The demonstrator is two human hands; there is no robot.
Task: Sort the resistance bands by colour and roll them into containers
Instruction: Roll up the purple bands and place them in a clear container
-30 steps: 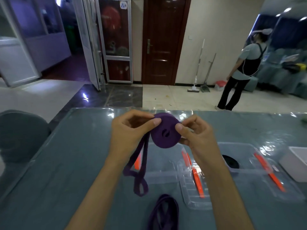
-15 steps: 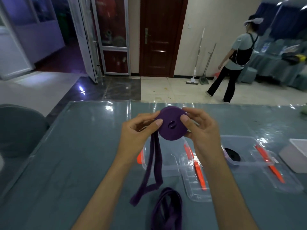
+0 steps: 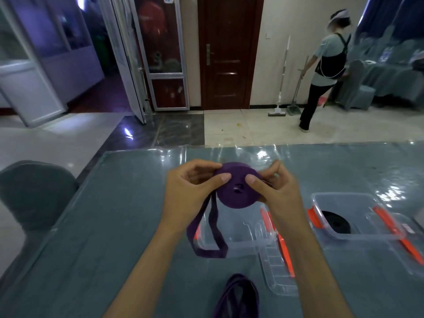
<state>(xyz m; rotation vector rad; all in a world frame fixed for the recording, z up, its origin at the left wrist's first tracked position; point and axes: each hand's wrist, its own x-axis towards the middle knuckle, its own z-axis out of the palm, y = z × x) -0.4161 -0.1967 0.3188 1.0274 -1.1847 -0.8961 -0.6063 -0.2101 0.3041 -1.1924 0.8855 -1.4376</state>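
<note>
Both hands are up over the table (image 3: 96, 226), and between them sits one purple roll (image 3: 236, 187), wound tight with a small hole at its centre. The left hand (image 3: 190, 191) curls round its left edge, thumb pressed flat on the face; the right hand (image 3: 277, 191) pinches the right edge, thumb on the face too. So that's two thumbs on one coil, held clear above the tabletop. One loose tail (image 3: 206, 235) of the same band hangs down from the roll in a loop, its bottom end dangling in front of the near clear container (image 3: 238, 239).

Count the purple: one roll in the hands, plus a second purple band (image 3: 238, 299) lying unrolled at the near edge of the table. Count the tubs: two clear containers with orange clips. The near one sits under the hands; the right container (image 3: 358, 235) holds one black roll (image 3: 336, 224), lying flat. Two clear lids with orange clips: one lid (image 3: 277, 269) beside the near tub, another lid (image 3: 408, 249) beside the right one.

Across the room, one person (image 3: 325, 70) stands by a mop (image 3: 281, 88).
</note>
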